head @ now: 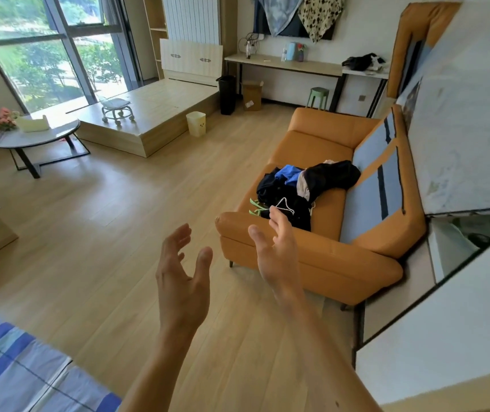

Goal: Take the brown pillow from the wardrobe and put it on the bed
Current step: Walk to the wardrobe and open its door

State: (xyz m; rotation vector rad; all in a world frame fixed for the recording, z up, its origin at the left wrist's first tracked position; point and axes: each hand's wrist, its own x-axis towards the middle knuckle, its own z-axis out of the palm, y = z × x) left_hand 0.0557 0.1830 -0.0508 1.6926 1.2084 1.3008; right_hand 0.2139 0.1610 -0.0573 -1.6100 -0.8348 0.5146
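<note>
palms face each other as the left hand [183,272] and right hand [276,251] reach forward, fingers spread, holding nothing, above the pale wooden floor [104,233] beside the orange leather sofa [321,257].

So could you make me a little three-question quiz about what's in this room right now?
1. True or false: both hands, left hand and right hand, are empty.
2. What lies piled on the orange sofa?
A. books
B. clothes
C. plates
3. Fill in: pink flowers stand on the round ____.

Key: 1 true. 2 B, the dark clothes. 3 table. No brown pillow is in view.
</note>
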